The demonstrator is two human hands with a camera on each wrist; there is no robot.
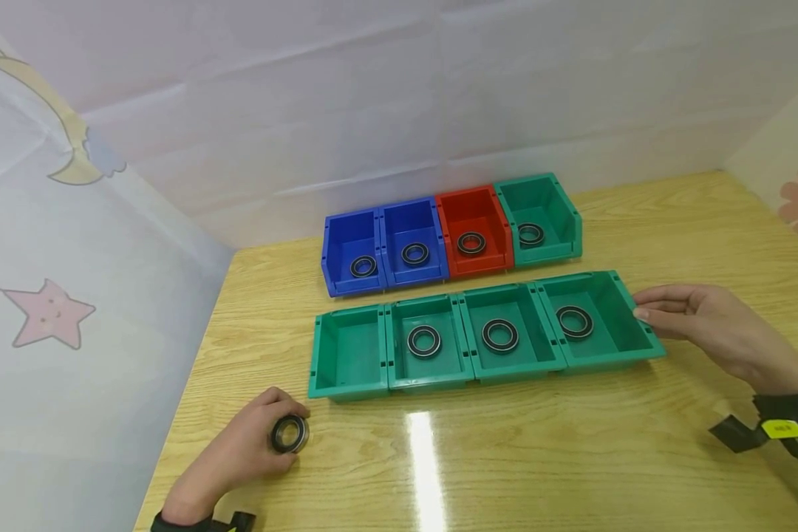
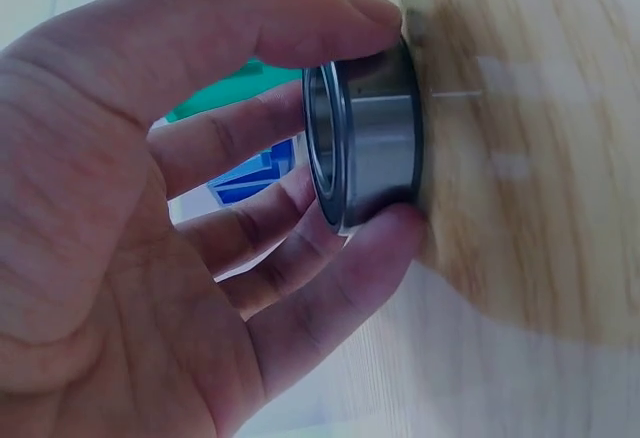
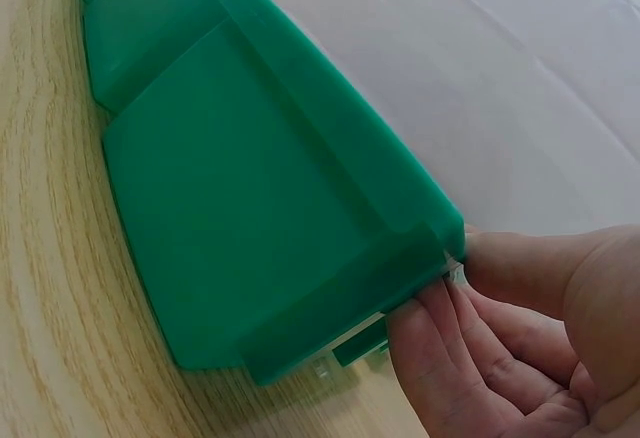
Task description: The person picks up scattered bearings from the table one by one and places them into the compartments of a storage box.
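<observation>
My left hand (image 1: 242, 447) grips a ball bearing (image 2: 385, 138) with thumb and fingers around its outer rim. The bearing is a steel ring with a black seal, held close over the wooden table, left of the front row of green bins. My right hand (image 1: 725, 325) pinches the right-hand rim of the rightmost green bin (image 3: 240, 188) between thumb and fingers. Inside that bin lies another bearing (image 1: 561, 322). The two middle green bins (image 1: 462, 373) each hold one bearing, and the leftmost green bin (image 1: 352, 355) is nearest my left hand.
Behind the green row stands a second row: two blue bins (image 1: 408, 214), a red bin (image 1: 468, 203) and a green bin (image 1: 545, 199), each with a bearing inside. A pale cloth wall (image 1: 372, 111) rises along the back edge of the wooden table (image 1: 539, 458).
</observation>
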